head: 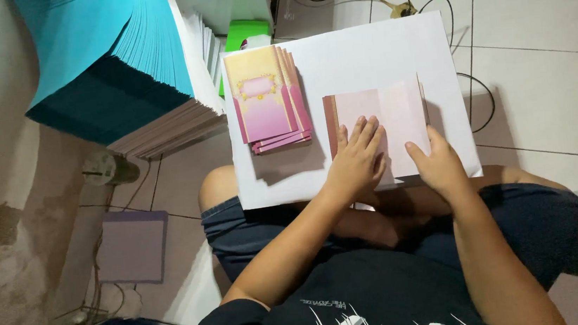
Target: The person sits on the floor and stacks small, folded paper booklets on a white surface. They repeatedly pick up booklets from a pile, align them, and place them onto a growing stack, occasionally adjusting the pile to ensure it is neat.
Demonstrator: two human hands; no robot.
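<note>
On a white board (pixel 363 49) resting across the person's lap, a pale pink folded card (pixel 397 113) lies toward the right, its brown edge strip to the left. The left hand (pixel 358 159) lies flat on the card's near left part, fingers spread and pressing down, gripping nothing. The right hand (pixel 437 162) rests at the card's near right edge, fingers loosely extended with the thumb on the paper; it touches the card but does not close around it. Just to the left, apart from the card, sits a small fanned stack of pink and yellow printed cards (pixel 267 101). Further left, off the board, a tall slanted pile of teal sheets (pixel 109 52) leans over a layer of pale ones.

The card looks light, thin and easily creased, likely to slide on the smooth board unless pinned. Its free right edge seems the best place to pinch it.
</note>
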